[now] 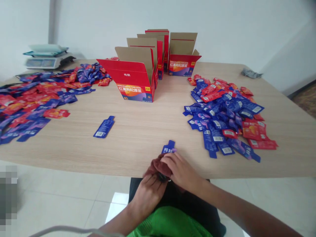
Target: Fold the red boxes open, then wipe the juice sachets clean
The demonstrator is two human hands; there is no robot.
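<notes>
My left hand (148, 192) and my right hand (181, 171) meet at the near table edge, both closed around a stack of blue and red sachets (168, 148) whose blue top sticks out above my fingers. A lone blue sachet (104, 127) lies on the wooden table (138, 138) to the left. A heap of blue and red sachets (227, 115) spreads to the right of my hands. The nearest open red carton (134, 82) stands in the middle of the table.
Another large heap of sachets (37, 95) covers the left end. Several more open cartons (182, 61) stand behind the first. A weighing scale (48, 57) sits at the far left corner, a grey rag (251, 73) at the far right. White floor tiles lie below.
</notes>
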